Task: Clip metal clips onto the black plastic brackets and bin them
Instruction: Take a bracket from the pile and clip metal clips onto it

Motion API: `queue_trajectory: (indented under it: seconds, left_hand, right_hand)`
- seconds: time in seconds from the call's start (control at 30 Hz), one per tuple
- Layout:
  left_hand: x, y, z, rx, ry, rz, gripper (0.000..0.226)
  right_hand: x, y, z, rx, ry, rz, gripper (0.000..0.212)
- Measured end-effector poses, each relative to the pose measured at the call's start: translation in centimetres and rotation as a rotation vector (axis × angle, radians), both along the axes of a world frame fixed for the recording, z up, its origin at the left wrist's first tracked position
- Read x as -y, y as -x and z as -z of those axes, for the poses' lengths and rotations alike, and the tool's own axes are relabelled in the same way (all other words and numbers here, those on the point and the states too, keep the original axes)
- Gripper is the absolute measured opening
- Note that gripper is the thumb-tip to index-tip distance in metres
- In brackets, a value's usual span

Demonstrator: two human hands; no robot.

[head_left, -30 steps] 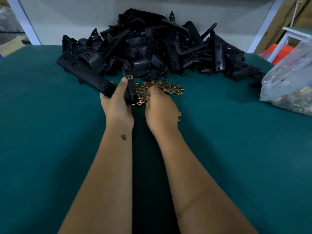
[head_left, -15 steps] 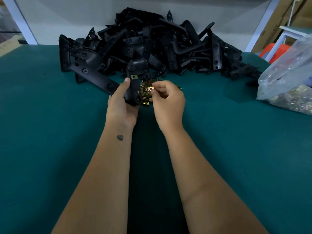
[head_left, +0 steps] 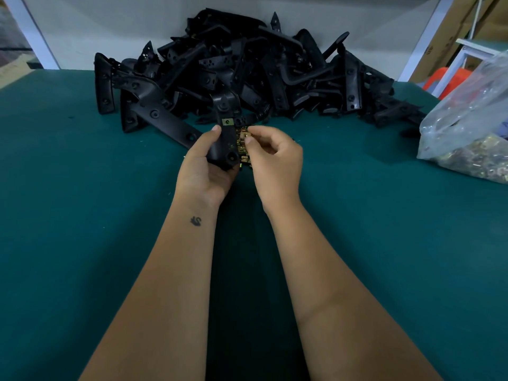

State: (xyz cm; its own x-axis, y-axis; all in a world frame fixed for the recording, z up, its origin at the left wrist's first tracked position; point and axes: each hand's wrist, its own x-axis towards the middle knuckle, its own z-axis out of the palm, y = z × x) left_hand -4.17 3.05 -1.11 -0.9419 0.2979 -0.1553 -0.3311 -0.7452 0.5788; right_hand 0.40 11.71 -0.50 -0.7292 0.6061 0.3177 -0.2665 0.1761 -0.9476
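Two bare forearms reach forward over the green table [head_left: 82, 215], and the pile of black brackets [head_left: 247, 70] at the table's far edge serves as the landmark. Just in front of the pile's left end, one long bracket arm [head_left: 162, 119] slants down towards the hands. In front of the pile's middle, the left hand [head_left: 204, 171] is turned palm up with the wrist bent slightly inward; its thumb lies straight along the left edge of the held bracket [head_left: 226, 133], and the other fingers curl under it, so the hand is clamped on that part. The held bracket stands nearly upright, its top end reaching the pile's front edge, and a brass clip [head_left: 227, 122] already sits on its upper portion. A small tattoo [head_left: 196, 220] marks the left wrist. Just right of the held bracket, the right hand [head_left: 275, 160] is raised with knuckles up, thumb and forefinger pressed together on a small metal clip [head_left: 246, 136], the remaining fingers curled loosely into the palm. A scatter of loose clips [head_left: 243, 158] shows between the two hands, in front of the pile. Well right of the pile, a clear plastic bag [head_left: 467, 125] holding more brass pieces lies on the table.
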Motion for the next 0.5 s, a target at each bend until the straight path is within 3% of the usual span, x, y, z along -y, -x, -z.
queue_trajectory:
  seconds: [0.33,0.5]
  left_hand:
    - [0.1,-0.08,-0.17,-0.031,-0.073,0.042,0.013]
    - [0.15,-0.3,-0.16,-0.047,-0.116,0.061,0.013]
  right_hand:
    - [-0.14,-0.54,-0.64,-0.017,0.317,-0.087,0.023]
    - [0.0,-0.59,-0.8,0.007,0.354,-0.173,0.022]
